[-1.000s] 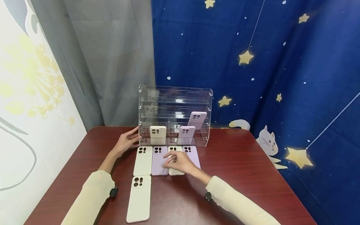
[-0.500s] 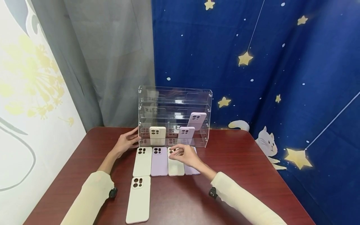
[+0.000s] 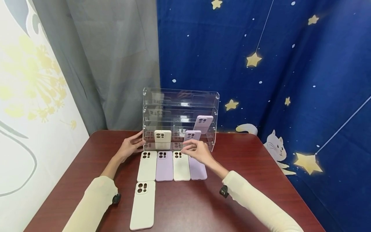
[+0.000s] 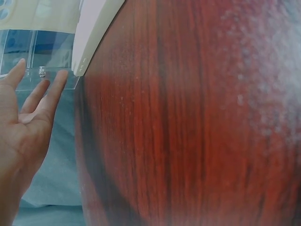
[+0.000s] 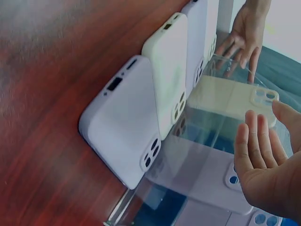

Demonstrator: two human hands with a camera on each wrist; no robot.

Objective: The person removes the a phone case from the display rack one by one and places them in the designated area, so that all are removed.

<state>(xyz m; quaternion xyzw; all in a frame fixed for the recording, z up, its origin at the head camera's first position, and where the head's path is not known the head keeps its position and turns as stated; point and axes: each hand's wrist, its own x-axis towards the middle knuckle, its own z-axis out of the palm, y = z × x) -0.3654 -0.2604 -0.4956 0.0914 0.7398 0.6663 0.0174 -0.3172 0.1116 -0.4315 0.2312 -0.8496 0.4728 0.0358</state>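
Observation:
A clear acrylic tiered stand (image 3: 179,96) stands on the table. My left hand (image 3: 129,148) touches its left side with fingers spread. My right hand (image 3: 200,152) hovers before its lower right part, fingers slightly bent and holding nothing. It overlaps a purple phone case (image 3: 192,135) in the lowest tier. Left of that case stands a cream phone case (image 3: 163,138). Another purple phone case (image 3: 203,124) is one tier up. In the right wrist view, the right hand's fingers (image 5: 254,146) have nothing between them.
Before the stand lies a row of alternating phone cases: cream (image 3: 146,167), purple (image 3: 164,167), cream (image 3: 181,167) and purple (image 3: 198,169). A further cream phone case (image 3: 143,206) lies nearer the front. Curtains hang behind the reddish-brown table (image 3: 237,167).
My right hand has moved from over the middle of the row toward the back right, up to the lower purple phone case. The left hand has stayed at the stand's side.

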